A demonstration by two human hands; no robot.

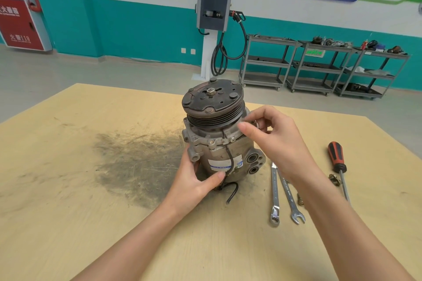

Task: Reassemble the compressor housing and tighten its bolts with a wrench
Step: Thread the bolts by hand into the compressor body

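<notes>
dull grey metal compressor (228, 150); glossy steel wrenches (282, 191); scuffed wooden table (91, 189).

Right hand (271, 137) covers the far right flange of the compressor (219, 141); whether its curled fingertips pinch a bolt cannot be told. Left hand (194, 180) hides the lower left housing. Wrench (275, 191) size stamps too small to read. Worktop (68, 189) cut off at bottom edge.
</notes>
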